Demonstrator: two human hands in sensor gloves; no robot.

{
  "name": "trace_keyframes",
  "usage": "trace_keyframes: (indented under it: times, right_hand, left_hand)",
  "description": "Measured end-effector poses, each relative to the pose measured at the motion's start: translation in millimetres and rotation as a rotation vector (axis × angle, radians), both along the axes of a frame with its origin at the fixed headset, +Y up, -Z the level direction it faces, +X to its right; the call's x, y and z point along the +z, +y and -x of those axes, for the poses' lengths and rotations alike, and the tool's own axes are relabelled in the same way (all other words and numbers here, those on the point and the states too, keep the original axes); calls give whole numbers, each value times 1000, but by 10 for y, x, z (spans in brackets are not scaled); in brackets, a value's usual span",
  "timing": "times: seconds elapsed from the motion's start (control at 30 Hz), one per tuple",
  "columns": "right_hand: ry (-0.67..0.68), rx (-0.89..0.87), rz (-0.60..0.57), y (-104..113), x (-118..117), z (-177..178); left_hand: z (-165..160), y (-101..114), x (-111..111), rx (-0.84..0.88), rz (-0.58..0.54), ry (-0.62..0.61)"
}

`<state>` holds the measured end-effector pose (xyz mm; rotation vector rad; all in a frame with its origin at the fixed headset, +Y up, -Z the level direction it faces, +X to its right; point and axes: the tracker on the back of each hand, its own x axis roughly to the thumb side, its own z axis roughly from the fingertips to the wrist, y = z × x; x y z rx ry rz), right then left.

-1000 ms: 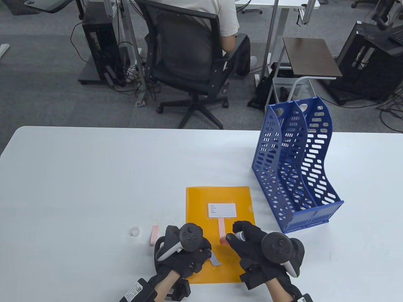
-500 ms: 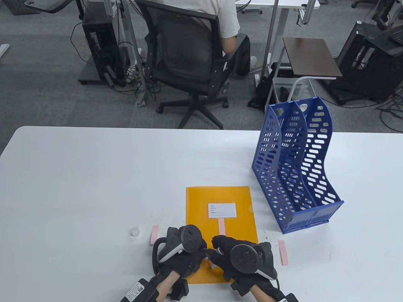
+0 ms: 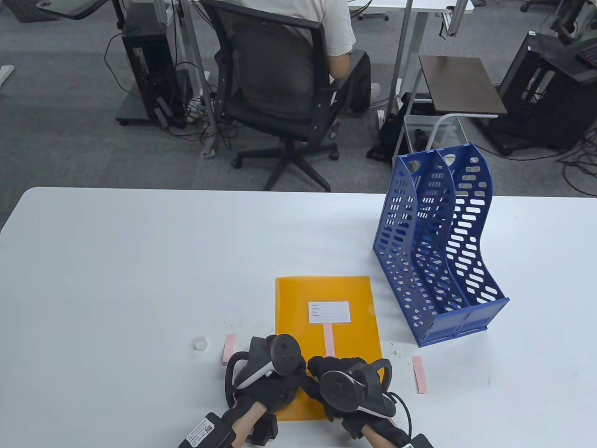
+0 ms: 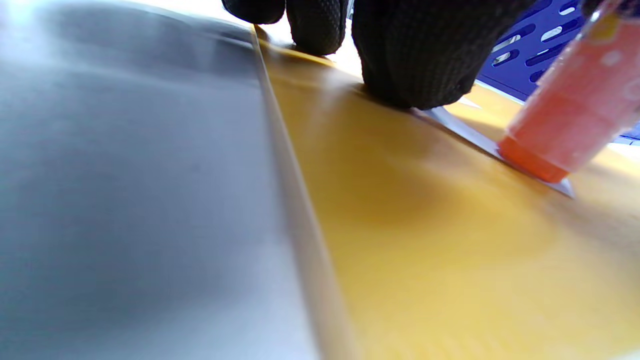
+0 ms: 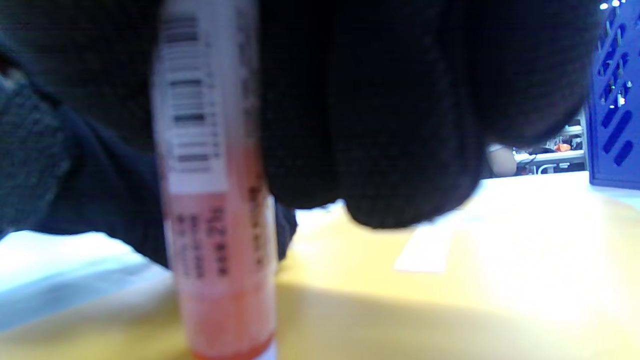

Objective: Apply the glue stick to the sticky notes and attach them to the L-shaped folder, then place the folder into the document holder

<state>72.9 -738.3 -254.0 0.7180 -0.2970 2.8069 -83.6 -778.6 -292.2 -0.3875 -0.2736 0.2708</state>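
An orange L-shaped folder [image 3: 347, 333] lies flat near the table's front edge, with a white label [image 3: 329, 311] and one pink sticky note [image 3: 329, 344] on it. My left hand [image 3: 291, 380] rests on the folder's near left part, and its fingertips [image 4: 410, 75] press one end of a pale sticky note [image 4: 480, 142] onto the folder. My right hand [image 3: 329, 371] grips the orange glue stick [image 5: 215, 240], held upright. The glue stick [image 4: 565, 120] has its tip down on that note. From the table view both hands hide the note and the stick.
A blue two-slot document holder [image 3: 438, 252] stands right of the folder. Loose pink notes lie on the table at left [image 3: 229, 348] and at right [image 3: 419, 374]. A small white cap [image 3: 200, 343] sits beside the left one. Behind the table a person sits on an office chair [image 3: 275, 79].
My right hand has carried the glue stick left and nearer, from beside the attached pink note to the note under my left fingers. That uncovered the right pink note. The left hand stayed put.
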Motion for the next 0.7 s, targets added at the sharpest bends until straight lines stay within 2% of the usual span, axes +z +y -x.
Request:
trace_keyframes:
  times: [0.13, 0.3, 0.43, 0.7]
  right_hand:
    - [-21, -2, 21, 69, -2, -102]
    - [-59, -131, -9, 151, 11, -278]
    - [-49, -135, -14, 92, -1, -220]
    - [-26, -35, 12, -13, -35, -43]
  left_hand:
    - [0, -2, 1, 1, 2, 2]
    - [-4, -4, 3, -4, -1, 2]
    - [-5, -7, 6, -3, -3, 3]
    - [-6, -4, 12, -8, -5, 3]
